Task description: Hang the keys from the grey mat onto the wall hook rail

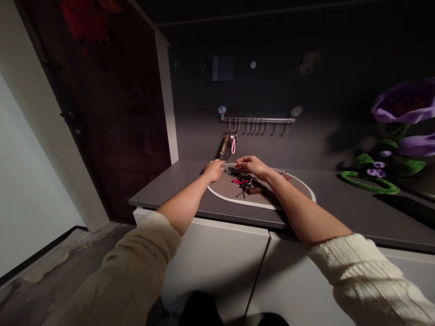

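My left hand (pixel 214 170) rests at the left edge of an oval brown mat with a white rim (pixel 251 204). Its fingers are closed at a shiny metal key ring (pixel 225 169), though the exact grip is partly hidden. Over the back of the mat, my right hand (pixel 252 165) has bent fingers with a gap to the thumb, and nothing shows between them. Below and between the hands lies a pile of dark keys and small items, with a red strap (pixel 239 181) and a brown block-like case (pixel 255 190).
A clear rail (pixel 258 120) with several hooks is fixed to the dark back wall. Keys with a pink loop (pixel 233 145) and a patterned strap (pixel 224 145) hang at its left. Purple flowers (pixel 404 106) stand right; a dark door (pixel 132 113) is left.
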Available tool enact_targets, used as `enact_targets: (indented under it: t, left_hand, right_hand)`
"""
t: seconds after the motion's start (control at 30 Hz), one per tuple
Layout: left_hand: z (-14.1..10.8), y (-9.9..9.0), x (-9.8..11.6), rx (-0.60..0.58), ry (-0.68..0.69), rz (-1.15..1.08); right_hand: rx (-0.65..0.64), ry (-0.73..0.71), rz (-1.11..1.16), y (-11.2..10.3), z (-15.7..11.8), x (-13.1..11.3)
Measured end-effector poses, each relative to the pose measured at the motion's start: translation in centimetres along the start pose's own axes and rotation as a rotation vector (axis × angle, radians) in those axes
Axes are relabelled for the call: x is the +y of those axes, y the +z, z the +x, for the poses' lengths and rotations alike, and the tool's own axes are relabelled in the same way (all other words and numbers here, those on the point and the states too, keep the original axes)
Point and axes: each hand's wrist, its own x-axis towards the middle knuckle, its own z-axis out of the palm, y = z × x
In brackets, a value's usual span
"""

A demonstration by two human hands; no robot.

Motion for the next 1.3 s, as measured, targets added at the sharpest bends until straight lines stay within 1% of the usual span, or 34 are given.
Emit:
enact_targets:
  t: [0.2, 0.3, 0.57, 0.77, 0.9, 1.03, 1.17, 1.3]
  left_hand:
    - [0.1, 0.0, 0.0, -0.016, 0.002, 0.071]
    - [0.1, -0.1, 0.2, -0.004, 0.0, 0.091]
    - [0.0, -0.3, 0.5, 0.014, -0.059, 0.035]
    - [-0.2, -0.9, 1.1, 0.04, -0.061, 0.01]
    - [-0.4, -1.6, 2.0, 0.101, 0.012, -0.008]
    - [-0.5, -2.0, 2.8, 0.158, 0.061, -0.04]
    - [-0.7, -2.2, 3.4, 0.206, 0.107, -0.108]
    - [-0.8, -2.2, 3.8, 0.275, 0.163, -0.235]
  right_hand:
    - [-0.003, -0.046, -0.176, 0.1, 1.0, 1.1]
    - [-0.001, -0.074, -0.258, -0.1, 1.4, 1.6]
    - [0.024, -0.173, -0.472, 0.1, 1.3, 1.5]
    - [0.007, -0.173, -0.422, 0.1, 1.2, 1.4]
    - [-0.046, -0.154, -0.334, 0.0, 1.4, 1.5]
    - [-0.09, -0.197, -0.341, -0.1, 1.6, 1.6]
    - [-0.09, -0.234, -0.336, 0.0, 1.3, 1.4]
    - [-0.097, -0.267, -0.296, 0.1, 0.8, 0.9]
